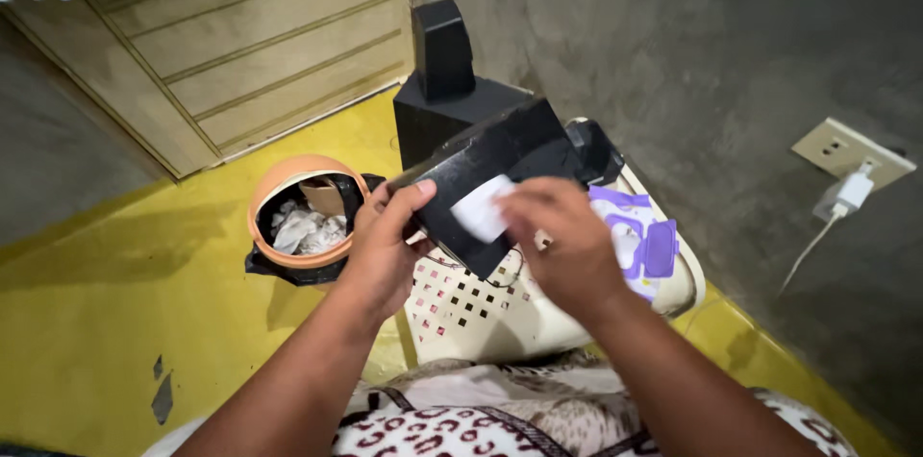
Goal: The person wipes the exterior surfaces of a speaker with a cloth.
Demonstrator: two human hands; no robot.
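Bin (264, 196) with crumpled paper (300, 229) inside

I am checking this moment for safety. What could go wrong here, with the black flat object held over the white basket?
1. The left hand grips the black flat object only at its edge, while the right hand presses a white wipe on it; it might slip and drop onto the white basket.
2. The open orange bin stands close to the left elbow and could be knocked over.
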